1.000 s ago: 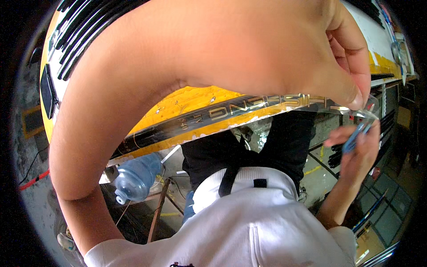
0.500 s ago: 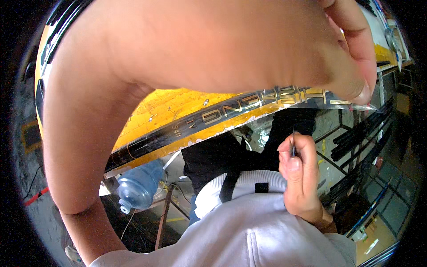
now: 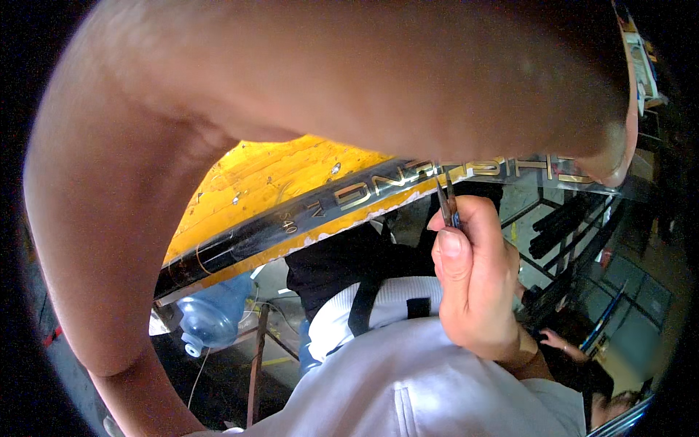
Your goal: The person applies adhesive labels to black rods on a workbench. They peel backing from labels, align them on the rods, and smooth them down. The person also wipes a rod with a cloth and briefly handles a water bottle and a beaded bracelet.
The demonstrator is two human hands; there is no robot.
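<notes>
1. Evidently, the left forearm (image 3: 95, 269) rises at the far left and arches over the work; this posture appears to serve reach, since its hand is over at the far right.
2. A blue clear jug (image 3: 215, 313) sits below the table level; what bears it cannot be told.
3. The yellow table (image 3: 247, 186) carries a dark rod (image 3: 251, 237) along its near edge. The wood presumably backs the rod, and the edge placement brings it within reach of both hands.
4. Gold lettering (image 3: 364, 191) runs along the rod and on to a clear strip (image 3: 513, 172), which extends rightward past the table edge, with floor visible beneath. Where the rod ends is not discernible.
5. A slim two-pronged tool (image 3: 442, 198) points upward at the lettering, its tips slightly parted. Contact with rod or strip cannot be confirmed.
6. The right hand (image 3: 477, 280) is closed round that tool, thumb against bent forefinger, judged a grip for fine control.
7. Black tubes (image 3: 571, 227) lie beyond, lower than the table.
8. A co-worker's hand (image 3: 557, 340) shows lower right, well apart.
9. The left hand (image 3: 593, 142) appears pinched on the strip's outer end, likely to hold it out straight; most fingers are hidden.
</notes>
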